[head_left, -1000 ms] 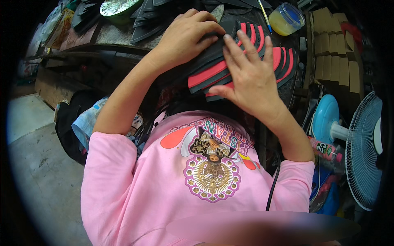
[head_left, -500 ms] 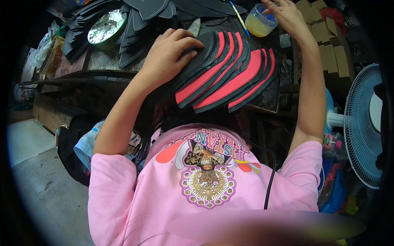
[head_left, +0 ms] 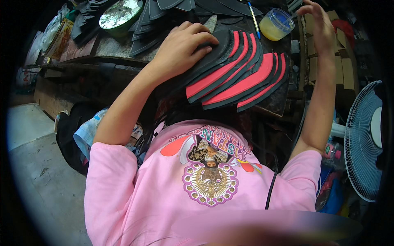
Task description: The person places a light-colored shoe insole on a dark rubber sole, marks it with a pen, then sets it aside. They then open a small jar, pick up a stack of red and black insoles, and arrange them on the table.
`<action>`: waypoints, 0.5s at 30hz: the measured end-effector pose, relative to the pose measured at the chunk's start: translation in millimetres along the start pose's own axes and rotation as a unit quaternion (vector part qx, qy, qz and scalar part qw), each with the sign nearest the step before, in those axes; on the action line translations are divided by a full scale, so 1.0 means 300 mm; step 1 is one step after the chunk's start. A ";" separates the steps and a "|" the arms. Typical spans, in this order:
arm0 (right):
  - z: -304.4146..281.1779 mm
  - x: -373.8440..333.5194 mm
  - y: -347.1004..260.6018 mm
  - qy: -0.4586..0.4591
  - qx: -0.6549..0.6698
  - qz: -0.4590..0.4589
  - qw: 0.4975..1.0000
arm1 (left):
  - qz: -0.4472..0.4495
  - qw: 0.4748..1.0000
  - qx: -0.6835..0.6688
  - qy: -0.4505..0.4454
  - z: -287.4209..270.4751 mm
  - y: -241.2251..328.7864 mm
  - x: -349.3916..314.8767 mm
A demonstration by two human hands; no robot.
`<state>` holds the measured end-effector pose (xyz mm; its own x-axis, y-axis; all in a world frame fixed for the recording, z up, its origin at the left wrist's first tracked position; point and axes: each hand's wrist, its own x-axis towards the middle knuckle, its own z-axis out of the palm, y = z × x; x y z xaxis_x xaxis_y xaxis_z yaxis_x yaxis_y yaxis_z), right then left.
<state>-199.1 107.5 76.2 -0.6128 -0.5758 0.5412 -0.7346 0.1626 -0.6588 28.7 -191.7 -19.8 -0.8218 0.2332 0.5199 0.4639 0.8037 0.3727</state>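
Observation:
A fanned row of curved black foam-like pieces with pinkish-red bands (head_left: 242, 84) overlaps on the dark worktable. My left hand (head_left: 184, 47) rests on the dark pieces at the row's left end, fingers bent and thumb apart from the forefinger. At the upper right, my right hand (head_left: 320, 22) is raised beside a clear jar of yellowish paste (head_left: 276, 25). Its fingertips pinch a thin stick-like thing that slants to the jar's mouth; its kind is unclear. A pen (head_left: 254, 20) lies between the row and the jar.
More black cut pieces (head_left: 145, 30) are heaped at the back left, near a round, shiny-topped tin (head_left: 120, 14). Cardboard boxes (head_left: 340, 69) stand at the right, above a white fan (head_left: 365, 141). A cable (head_left: 271, 184) hangs over my shirt.
The whole view has shifted, so the table things sit slightly farther right. My right hand has moved from over the jar's mouth to its right side. My left hand stays on the pieces.

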 end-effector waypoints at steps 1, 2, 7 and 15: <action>-0.024 -0.025 -0.026 0.000 -0.119 -0.028 0.992 | 0.000 1.000 0.003 0.001 0.001 -0.001 0.000; -0.035 -0.051 -0.056 -0.001 -0.237 -0.055 0.970 | -0.001 1.000 0.005 0.003 0.003 0.000 0.000; 0.083 -0.176 -0.204 -0.105 -0.409 -0.063 0.904 | -0.001 1.000 0.012 -0.001 0.005 0.002 -0.001; 0.434 -0.283 -0.153 -0.207 -0.345 0.007 0.915 | -0.007 1.000 0.025 -0.016 -0.002 0.008 -0.003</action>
<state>-75.3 44.6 -7.5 -0.5650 -0.8012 0.1969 -0.8245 0.5570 -0.0998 30.7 -190.3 -18.9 -0.8393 0.2384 0.4887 0.4350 0.8336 0.3405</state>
